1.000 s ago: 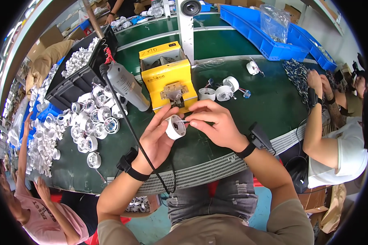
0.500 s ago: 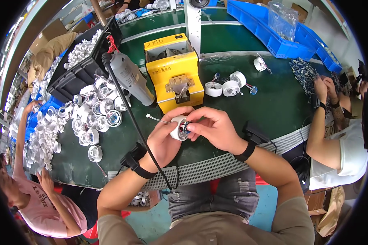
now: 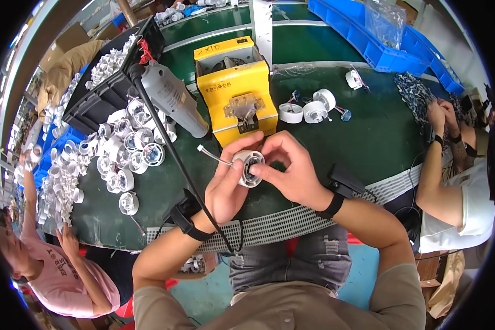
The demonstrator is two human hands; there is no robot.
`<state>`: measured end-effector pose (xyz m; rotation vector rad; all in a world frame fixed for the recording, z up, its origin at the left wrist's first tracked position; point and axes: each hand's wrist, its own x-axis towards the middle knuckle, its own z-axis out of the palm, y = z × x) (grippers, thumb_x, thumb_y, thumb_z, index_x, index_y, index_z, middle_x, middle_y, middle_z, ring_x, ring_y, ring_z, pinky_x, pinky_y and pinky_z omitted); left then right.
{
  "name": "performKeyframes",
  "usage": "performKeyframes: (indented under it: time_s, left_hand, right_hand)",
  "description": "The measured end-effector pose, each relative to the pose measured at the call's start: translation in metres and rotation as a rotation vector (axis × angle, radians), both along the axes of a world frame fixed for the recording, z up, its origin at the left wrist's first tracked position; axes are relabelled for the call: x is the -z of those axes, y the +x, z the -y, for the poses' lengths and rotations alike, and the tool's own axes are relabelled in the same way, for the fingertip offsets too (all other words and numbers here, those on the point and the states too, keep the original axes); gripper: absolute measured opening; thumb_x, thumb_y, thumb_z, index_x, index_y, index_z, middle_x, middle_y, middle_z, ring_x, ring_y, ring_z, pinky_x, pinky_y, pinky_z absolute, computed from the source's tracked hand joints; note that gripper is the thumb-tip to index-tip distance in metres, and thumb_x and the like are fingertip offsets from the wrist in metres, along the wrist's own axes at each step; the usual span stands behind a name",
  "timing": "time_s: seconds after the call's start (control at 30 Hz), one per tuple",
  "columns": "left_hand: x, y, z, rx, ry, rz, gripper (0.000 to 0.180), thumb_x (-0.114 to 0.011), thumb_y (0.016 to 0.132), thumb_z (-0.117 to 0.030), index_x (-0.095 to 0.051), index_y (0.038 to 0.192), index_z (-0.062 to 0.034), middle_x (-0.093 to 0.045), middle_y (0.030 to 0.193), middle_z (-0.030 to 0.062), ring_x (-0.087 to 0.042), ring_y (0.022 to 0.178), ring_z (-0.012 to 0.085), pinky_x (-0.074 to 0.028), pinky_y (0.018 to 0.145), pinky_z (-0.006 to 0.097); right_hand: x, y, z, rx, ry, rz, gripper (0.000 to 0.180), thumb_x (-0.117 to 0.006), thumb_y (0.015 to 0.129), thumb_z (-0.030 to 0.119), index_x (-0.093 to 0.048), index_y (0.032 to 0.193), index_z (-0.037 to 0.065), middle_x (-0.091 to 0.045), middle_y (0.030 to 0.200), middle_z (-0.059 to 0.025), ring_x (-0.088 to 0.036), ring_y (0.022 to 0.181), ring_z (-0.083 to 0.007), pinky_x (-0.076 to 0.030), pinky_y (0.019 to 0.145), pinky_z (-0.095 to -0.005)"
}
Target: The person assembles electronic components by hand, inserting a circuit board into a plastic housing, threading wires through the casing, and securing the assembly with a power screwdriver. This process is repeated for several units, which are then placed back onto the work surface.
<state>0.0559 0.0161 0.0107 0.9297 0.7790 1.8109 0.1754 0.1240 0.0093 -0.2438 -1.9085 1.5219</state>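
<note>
On the green workbench (image 3: 368, 137), the yellow box-shaped machine (image 3: 237, 91) was the biggest thing within reach, and everything else sat around it. To its left lay a grey power screwdriver (image 3: 173, 102) on a black cord, and further left a heap of white round lamp housings (image 3: 115, 148); to its right two more housings (image 3: 308, 110) lay with coloured leads. Just in front of the machine, both hands met over one white round lamp housing (image 3: 248, 166). The left hand (image 3: 228, 184) cupped it, fingers closed around its rim. The right hand (image 3: 291, 170) pinched at its open face with thumb and forefinger pressed together. A thin white wire (image 3: 214, 157) trailed from the housing toward the machine's left corner. To my eye, the fitting would go best with the left hand holding the shell steady and square while the right worked only its fingertips, keeping that wire clear of the pinch.
</note>
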Motion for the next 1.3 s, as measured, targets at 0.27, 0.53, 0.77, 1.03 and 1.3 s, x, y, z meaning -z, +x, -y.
performKeyframes:
  time_s: [0.27, 0.53, 0.77, 1.03, 1.3]
  left_hand:
    - [-0.016, -0.008, 0.001, -0.068, -0.227, -0.505, 0.051, -0.046, 0.098, -0.018, -0.028, 0.144, -0.0051, -0.044, 0.136, 0.0131, -0.049, 0.121, 0.0249, -0.041, 0.102, 0.038]
    - [0.002, -0.025, -0.002, 0.103, -0.428, -0.120, 0.036, -0.047, 0.095, -0.003, -0.042, 0.130, 0.0002, -0.056, 0.117, 0.0115, -0.062, 0.100, 0.0217, -0.057, 0.085, 0.036]
    - [-0.003, -0.024, -0.005, -0.011, -0.551, -0.149, 0.031, -0.041, 0.100, -0.016, -0.048, 0.128, -0.0036, -0.060, 0.118, 0.0100, -0.063, 0.103, 0.0192, -0.056, 0.082, 0.031]
    - [0.002, -0.028, -0.005, -0.018, -0.578, 0.189, 0.034, -0.046, 0.095, -0.003, -0.042, 0.127, 0.0056, -0.054, 0.107, 0.0111, -0.061, 0.088, 0.0199, -0.059, 0.081, 0.036]
    - [0.003, -0.030, -0.006, -0.023, -0.593, 0.183, 0.039, -0.044, 0.096, -0.004, -0.037, 0.133, 0.0076, -0.055, 0.110, 0.0134, -0.065, 0.090, 0.0276, -0.058, 0.085, 0.037]
  right_hand:
    - [0.002, 0.002, -0.014, -0.057, -0.222, 0.028, 0.029, -0.068, 0.083, -0.001, -0.051, 0.105, 0.000, -0.060, 0.100, -0.0066, -0.062, 0.091, -0.0123, -0.052, 0.080, -0.0262]
    - [-0.038, -0.039, -0.012, 0.297, 0.544, -0.139, 0.035, -0.075, 0.077, 0.013, -0.060, 0.107, 0.002, -0.064, 0.096, -0.0133, -0.064, 0.083, -0.0241, -0.051, 0.072, -0.0324]
    - [-0.038, -0.131, 0.019, 0.164, 0.329, -0.078, 0.069, -0.072, 0.079, 0.019, -0.033, 0.133, 0.001, -0.061, 0.107, -0.0206, -0.062, 0.093, -0.0372, -0.048, 0.081, -0.0456]
    - [-0.085, -0.105, -0.011, 0.334, -0.052, -0.530, 0.039, -0.050, 0.094, 0.013, -0.035, 0.126, -0.001, -0.050, 0.063, -0.0054, -0.049, 0.049, -0.0128, -0.042, 0.048, -0.0276]
    - [-0.080, -0.107, -0.027, 0.421, -0.045, -0.452, 0.033, -0.052, 0.094, 0.018, -0.040, 0.120, 0.001, -0.049, 0.061, -0.0044, -0.048, 0.047, -0.0125, -0.041, 0.045, -0.0270]
